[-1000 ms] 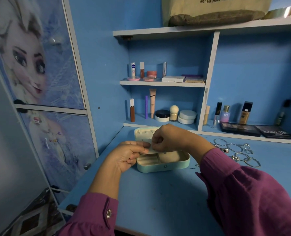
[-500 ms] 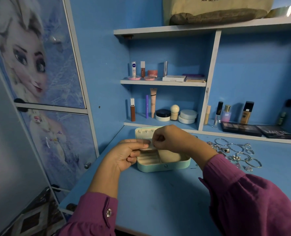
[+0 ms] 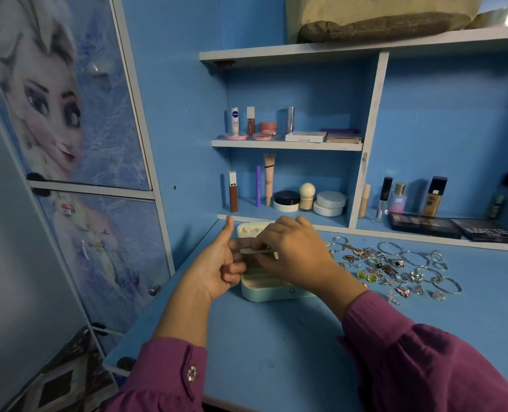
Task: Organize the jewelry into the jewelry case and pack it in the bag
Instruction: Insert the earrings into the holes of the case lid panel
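A mint-green jewelry case (image 3: pixel 276 294) lies open on the blue desk (image 3: pixel 276 352), its cream lid (image 3: pixel 249 230) tilted back. Over the case both hands hold a thin cream panel (image 3: pixel 254 250). My right hand (image 3: pixel 294 257) pinches the panel from above and hides most of the case's inside. My left hand (image 3: pixel 214 269) has its thumb raised, with the panel's left end between the index finger and the curled fingers below. A spread of silver rings, bangles and earrings (image 3: pixel 389 269) lies on the desk to the right. A beige bag (image 3: pixel 380 13) sits on the top shelf.
Cosmetic bottles, jars and tubes (image 3: pixel 288 197) stand on the shelves right behind the case. Two dark makeup palettes (image 3: pixel 425 227) lie at the back right. A cupboard door with a cartoon print (image 3: pixel 68 114) closes off the left side.
My left thumb has lifted off the cream panel and now points up. The right hand has stayed over the case, still pinching the panel.
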{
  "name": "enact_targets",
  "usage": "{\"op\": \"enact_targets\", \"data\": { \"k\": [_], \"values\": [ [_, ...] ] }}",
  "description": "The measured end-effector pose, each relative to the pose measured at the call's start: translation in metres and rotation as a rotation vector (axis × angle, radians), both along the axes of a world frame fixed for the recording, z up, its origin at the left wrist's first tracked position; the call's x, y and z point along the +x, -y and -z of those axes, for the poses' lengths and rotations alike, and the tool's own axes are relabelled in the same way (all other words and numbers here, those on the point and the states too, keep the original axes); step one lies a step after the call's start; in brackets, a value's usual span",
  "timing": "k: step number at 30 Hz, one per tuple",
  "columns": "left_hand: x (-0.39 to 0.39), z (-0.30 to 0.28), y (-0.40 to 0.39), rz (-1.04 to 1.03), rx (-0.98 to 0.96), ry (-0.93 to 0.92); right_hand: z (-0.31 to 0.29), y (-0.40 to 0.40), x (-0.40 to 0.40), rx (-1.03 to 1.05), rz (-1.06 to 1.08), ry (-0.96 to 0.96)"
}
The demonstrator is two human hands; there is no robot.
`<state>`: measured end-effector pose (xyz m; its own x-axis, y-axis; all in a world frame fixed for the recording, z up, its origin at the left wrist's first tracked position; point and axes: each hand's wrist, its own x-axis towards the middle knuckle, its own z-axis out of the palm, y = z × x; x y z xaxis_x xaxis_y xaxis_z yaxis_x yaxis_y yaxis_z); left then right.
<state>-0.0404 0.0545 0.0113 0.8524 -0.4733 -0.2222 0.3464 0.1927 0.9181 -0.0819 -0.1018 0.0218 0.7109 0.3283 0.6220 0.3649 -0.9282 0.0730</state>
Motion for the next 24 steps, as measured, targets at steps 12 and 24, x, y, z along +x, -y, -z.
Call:
{"op": "enact_targets", "data": {
  "k": [12, 24],
  "values": [
    [-0.001, -0.002, 0.001, -0.031, 0.036, 0.010, 0.003, -0.007, 0.012, -0.045, -0.006, 0.088],
    [0.000, 0.000, 0.002, -0.023, 0.010, 0.042, 0.007, -0.004, 0.015, -0.006, -0.009, 0.111]
  ]
}}
